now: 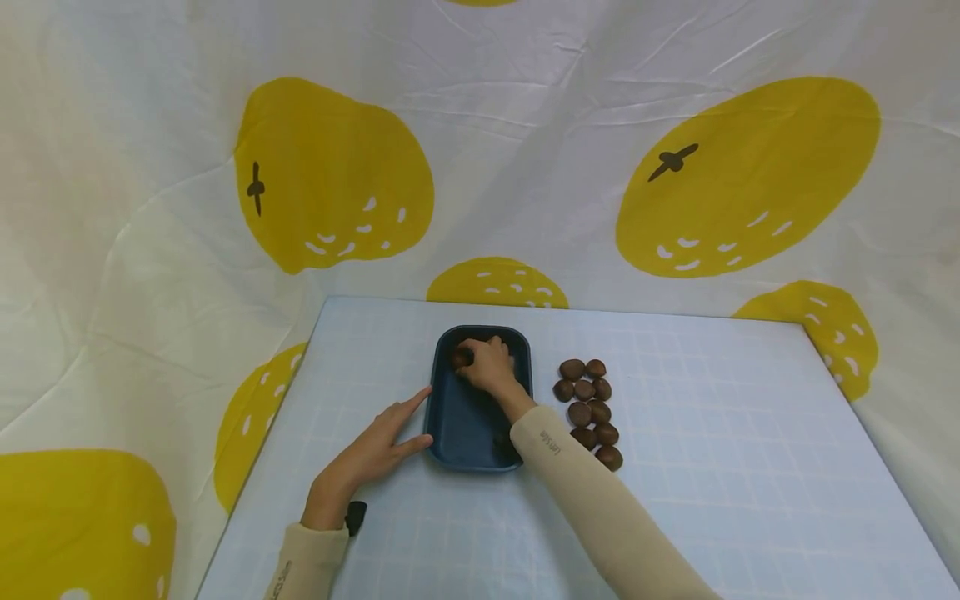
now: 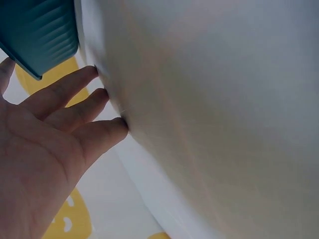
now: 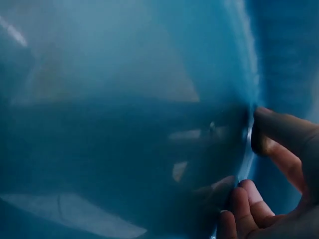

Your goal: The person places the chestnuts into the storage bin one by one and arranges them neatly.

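Observation:
A dark blue tray (image 1: 468,425) stands on the table. Inside its far left corner my right hand (image 1: 487,365) pinches a brown chestnut (image 1: 461,358) between thumb and fingers. The right wrist view shows that chestnut (image 3: 258,139) dark against the tray wall, held by my right hand (image 3: 279,169). My left hand (image 1: 378,446) lies at the tray's left side, fingers extended, with fingertips at the rim. In the left wrist view my left hand (image 2: 55,129) has its fingers spread and some fingertips on the table, beside the tray's outer wall (image 2: 45,40).
Several chestnuts (image 1: 580,414) lie grouped on the white table (image 1: 720,467) to the right of the tray, close to my right sleeve (image 1: 600,508). Behind the table hangs a white cloth (image 1: 525,192) with yellow fruit prints.

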{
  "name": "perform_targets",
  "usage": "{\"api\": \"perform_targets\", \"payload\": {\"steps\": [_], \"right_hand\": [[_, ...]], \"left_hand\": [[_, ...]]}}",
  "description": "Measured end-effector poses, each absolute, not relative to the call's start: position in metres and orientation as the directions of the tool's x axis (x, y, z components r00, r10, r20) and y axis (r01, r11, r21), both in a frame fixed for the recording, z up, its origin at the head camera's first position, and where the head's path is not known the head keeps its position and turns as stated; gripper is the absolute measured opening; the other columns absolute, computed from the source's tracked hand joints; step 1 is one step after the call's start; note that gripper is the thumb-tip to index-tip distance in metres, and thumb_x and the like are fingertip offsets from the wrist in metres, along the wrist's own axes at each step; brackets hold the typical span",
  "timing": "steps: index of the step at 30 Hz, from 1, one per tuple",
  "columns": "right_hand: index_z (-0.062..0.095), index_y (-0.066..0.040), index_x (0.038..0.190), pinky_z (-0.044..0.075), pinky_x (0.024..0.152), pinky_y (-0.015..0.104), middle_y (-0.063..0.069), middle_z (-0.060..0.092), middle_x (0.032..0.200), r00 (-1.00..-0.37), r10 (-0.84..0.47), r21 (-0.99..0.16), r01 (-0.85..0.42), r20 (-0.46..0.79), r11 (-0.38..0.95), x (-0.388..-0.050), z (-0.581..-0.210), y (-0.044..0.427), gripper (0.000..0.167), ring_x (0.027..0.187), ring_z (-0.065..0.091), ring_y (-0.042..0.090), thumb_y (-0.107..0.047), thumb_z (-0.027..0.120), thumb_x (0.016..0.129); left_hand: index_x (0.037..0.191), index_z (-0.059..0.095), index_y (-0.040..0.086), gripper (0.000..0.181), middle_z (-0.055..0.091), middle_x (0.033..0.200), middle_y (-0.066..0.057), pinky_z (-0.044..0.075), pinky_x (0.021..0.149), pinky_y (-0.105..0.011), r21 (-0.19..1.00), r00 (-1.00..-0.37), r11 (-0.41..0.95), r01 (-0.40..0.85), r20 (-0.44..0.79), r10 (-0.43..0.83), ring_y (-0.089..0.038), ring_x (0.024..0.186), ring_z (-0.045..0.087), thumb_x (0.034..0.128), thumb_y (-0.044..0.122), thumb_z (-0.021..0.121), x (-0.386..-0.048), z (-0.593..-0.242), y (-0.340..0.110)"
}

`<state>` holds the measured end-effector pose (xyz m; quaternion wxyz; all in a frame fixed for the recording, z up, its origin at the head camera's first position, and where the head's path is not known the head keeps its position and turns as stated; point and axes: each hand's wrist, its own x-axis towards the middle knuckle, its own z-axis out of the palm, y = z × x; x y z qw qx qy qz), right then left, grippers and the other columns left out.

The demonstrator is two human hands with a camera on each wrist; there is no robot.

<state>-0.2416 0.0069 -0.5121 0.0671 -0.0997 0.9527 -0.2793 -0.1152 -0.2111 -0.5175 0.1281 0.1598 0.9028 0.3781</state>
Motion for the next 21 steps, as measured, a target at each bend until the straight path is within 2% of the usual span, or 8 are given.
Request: {"api": "perform_targets", "payload": {"steps": [14, 21], "right_hand": [[0.07, -0.025, 0.12, 0.041, 0.086, 0.05, 0.014, 0.054, 0.116, -0.984, -0.17, -0.57, -0.115, -0.044, 0.813, -0.2397, -0.5181, 0.003, 0.039, 0.106, 0.049, 0.033, -0.026, 0.083, 0.084], [0.068, -0.024, 0.124, 0.042, 0.086, 0.052, 0.015, 0.054, 0.12, -0.977, -0.204, -0.594, -0.131, -0.057, 0.794, -0.2389, -0.5099, 0.0074, 0.041, 0.109, 0.05, 0.034, -0.025, 0.081, 0.085]], "left_hand": [[0.16, 0.022, 0.036, 0.078, 0.026, 0.162, -0.008, 0.022, 0.111, -0.067, 0.719, -0.922, 0.672, 0.178, -0.116, 0.369, -0.046, 0.146, 0.019, 0.095, 0.056, 0.06, -0.1129, -0.5181, -0.2109], [0.16, 0.021, 0.038, 0.078, 0.026, 0.162, -0.007, 0.022, 0.111, -0.068, 0.713, -0.923, 0.681, 0.168, -0.128, 0.362, -0.046, 0.146, 0.019, 0.0945, 0.058, 0.06, -0.1124, -0.5173, -0.2109]]}}
